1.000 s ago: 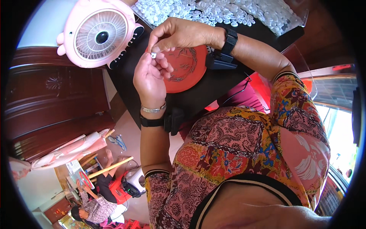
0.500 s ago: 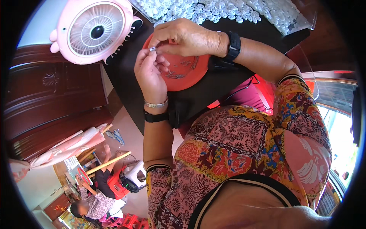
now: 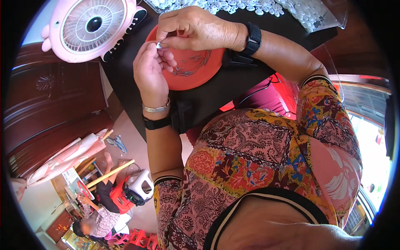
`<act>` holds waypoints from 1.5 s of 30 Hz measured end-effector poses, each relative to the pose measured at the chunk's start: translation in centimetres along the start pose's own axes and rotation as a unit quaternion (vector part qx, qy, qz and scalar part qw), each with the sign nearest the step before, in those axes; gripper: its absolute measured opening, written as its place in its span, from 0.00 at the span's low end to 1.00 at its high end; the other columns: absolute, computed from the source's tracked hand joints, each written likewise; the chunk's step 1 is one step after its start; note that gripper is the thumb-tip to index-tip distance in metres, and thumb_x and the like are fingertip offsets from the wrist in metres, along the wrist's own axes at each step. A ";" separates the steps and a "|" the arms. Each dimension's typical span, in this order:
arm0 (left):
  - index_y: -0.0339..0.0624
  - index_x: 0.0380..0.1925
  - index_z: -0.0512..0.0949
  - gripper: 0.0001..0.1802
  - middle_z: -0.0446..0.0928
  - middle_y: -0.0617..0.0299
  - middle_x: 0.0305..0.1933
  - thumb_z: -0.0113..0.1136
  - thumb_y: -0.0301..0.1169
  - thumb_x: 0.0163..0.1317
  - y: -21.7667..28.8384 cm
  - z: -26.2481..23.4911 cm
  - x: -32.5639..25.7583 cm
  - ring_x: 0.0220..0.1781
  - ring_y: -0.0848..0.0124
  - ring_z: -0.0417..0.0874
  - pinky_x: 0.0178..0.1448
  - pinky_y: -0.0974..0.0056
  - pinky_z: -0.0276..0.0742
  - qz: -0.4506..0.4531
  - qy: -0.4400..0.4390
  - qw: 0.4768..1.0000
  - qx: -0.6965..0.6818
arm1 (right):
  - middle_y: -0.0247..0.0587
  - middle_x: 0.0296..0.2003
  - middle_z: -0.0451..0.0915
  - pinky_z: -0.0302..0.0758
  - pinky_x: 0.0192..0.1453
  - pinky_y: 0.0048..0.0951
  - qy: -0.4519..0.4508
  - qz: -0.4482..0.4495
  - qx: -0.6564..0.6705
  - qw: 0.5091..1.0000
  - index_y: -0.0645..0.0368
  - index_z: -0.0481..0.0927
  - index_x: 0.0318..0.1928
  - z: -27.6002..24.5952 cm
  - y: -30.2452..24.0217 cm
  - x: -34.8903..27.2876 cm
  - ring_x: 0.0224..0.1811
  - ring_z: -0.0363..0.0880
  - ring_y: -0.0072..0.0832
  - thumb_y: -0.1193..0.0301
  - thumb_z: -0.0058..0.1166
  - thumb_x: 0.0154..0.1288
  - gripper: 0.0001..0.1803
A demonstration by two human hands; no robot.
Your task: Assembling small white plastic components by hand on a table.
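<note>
Over a round orange-red tray [image 3: 200,77], my two hands meet at a small white plastic piece [image 3: 158,45]. My left hand [image 3: 151,77] is closed, pinching the piece between thumb and forefinger, its other fingers curled. Coming from the right, my right hand [image 3: 198,31] is closed too, its thumb and finger at the same piece; whether it holds anything else is hidden. Small thin grey metal pieces [image 3: 183,73] lie scattered in the tray, several of them along a curved line.
A heap of small white plastic pieces [image 3: 233,6] lies at the far side of the black table [image 3: 129,79]. A pink fan [image 3: 93,25] stands far left. A clear bag of white pieces [image 3: 306,12] is far right. Someone sits low [image 3: 100,221] at the lower left.
The view has shifted, so the fan, tray and heap sit higher in it. Both hands stay together at the white piece, which now shows turned differently between the fingertips.
</note>
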State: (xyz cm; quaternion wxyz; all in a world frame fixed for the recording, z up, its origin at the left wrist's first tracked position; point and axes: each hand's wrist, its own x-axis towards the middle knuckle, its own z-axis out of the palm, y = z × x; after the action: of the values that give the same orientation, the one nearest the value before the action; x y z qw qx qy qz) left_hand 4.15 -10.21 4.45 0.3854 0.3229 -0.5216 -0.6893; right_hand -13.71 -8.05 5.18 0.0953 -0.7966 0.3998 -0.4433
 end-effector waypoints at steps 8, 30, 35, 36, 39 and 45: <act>0.36 0.33 0.72 0.10 0.70 0.63 0.25 0.47 0.32 0.65 -0.2 -0.9 0.3 0.25 0.74 0.73 0.28 0.71 0.65 0.013 -0.002 1.000 -0.012 | 0.42 0.31 0.80 0.77 0.38 0.32 -0.047 0.030 -0.022 0.998 0.59 0.81 0.35 -1.3 -3.6 1.7 0.34 0.81 0.40 0.79 0.60 0.53 0.07; 0.37 0.30 0.71 0.08 0.69 0.63 0.24 0.47 0.29 0.65 0.0 -1.4 0.6 0.25 0.72 0.73 0.30 0.70 0.67 0.083 0.077 0.993 0.041 | 0.42 0.31 0.76 0.74 0.36 0.41 -0.281 0.026 -0.120 0.952 0.59 0.79 0.31 1.7 1.0 -1.0 0.34 0.78 0.43 0.71 0.56 0.51 0.07; 0.38 0.30 0.71 0.05 0.70 0.64 0.24 0.49 0.27 0.64 0.3 -0.9 0.1 0.24 0.74 0.73 0.30 0.71 0.67 0.095 0.085 0.990 0.063 | 0.45 0.30 0.76 0.72 0.37 0.43 -0.297 0.063 -0.090 0.949 0.62 0.76 0.29 1.3 0.8 -0.6 0.34 0.77 0.46 0.71 0.55 0.51 0.07; 0.38 0.30 0.71 0.06 0.70 0.64 0.24 0.49 0.28 0.64 0.4 -0.7 0.1 0.24 0.74 0.73 0.30 0.71 0.67 0.106 0.086 0.988 0.072 | 0.45 0.30 0.77 0.72 0.36 0.43 -0.291 0.080 -0.069 0.951 0.62 0.76 0.29 1.3 0.8 -0.6 0.34 0.77 0.46 0.71 0.55 0.51 0.07; 0.38 0.30 0.71 0.06 0.70 0.65 0.23 0.50 0.27 0.64 0.4 -0.5 0.1 0.23 0.77 0.72 0.28 0.73 0.67 0.127 0.090 0.984 0.081 | 0.46 0.29 0.77 0.71 0.36 0.43 -0.243 0.082 -0.047 0.966 0.62 0.75 0.29 1.1 1.1 -0.5 0.34 0.76 0.47 0.70 0.55 0.54 0.08; 0.38 0.29 0.72 0.06 0.70 0.67 0.22 0.51 0.28 0.64 0.5 -0.3 0.0 0.22 0.80 0.70 0.27 0.75 0.65 0.137 0.079 0.983 0.099 | 0.42 0.25 0.74 0.70 0.36 0.33 -0.147 0.139 0.034 0.979 0.63 0.75 0.34 -0.8 0.4 1.1 0.29 0.74 0.34 0.67 0.54 0.63 0.10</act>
State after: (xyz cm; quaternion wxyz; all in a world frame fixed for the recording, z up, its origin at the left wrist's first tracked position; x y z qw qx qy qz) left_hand 4.54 -10.43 4.83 0.4821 0.3382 -0.5945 -0.5475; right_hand -14.25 -8.93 6.20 0.2405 -0.7861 0.4729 -0.3170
